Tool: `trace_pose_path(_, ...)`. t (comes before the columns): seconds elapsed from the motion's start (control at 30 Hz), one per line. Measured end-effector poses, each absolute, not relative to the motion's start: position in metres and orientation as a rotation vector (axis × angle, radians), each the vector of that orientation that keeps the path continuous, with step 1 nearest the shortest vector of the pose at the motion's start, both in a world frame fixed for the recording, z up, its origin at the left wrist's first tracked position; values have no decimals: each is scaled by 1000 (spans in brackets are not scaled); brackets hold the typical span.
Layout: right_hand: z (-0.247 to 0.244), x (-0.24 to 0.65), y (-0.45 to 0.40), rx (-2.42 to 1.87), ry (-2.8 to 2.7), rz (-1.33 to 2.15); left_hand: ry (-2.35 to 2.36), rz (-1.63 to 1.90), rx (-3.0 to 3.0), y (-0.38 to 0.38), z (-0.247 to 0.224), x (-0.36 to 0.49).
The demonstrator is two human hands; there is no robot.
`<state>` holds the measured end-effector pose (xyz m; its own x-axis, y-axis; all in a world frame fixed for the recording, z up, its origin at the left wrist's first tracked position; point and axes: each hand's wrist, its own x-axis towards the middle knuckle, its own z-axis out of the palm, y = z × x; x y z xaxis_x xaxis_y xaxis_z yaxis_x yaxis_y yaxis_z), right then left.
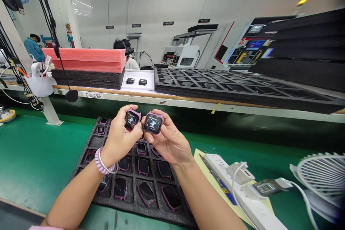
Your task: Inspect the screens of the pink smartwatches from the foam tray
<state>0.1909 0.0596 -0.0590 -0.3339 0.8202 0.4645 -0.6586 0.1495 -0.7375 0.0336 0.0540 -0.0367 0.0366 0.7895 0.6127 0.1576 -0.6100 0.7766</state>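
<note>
One green counter (40, 143) is bearing a black foam tray (96, 141); above it, the left grip (120, 137) is closing on the left watch (131, 119), the right grip (172, 144) on the right watch (153, 123). Both lit faces are showing side by side; light pressure on the purple rims, fingertips clear of the glass, is probably serving best.

Single head-worn view; looks forward and down over both forearms, hands near, back wall far off.

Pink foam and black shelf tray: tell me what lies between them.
A white tray holding two small black items, seen in the head view.
</note>
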Motion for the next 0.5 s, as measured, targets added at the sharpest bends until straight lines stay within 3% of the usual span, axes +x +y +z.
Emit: trace_pose_path(0.5,-58,191,58,-299,-1143,1501,924,1590,1748,54,-37,33)
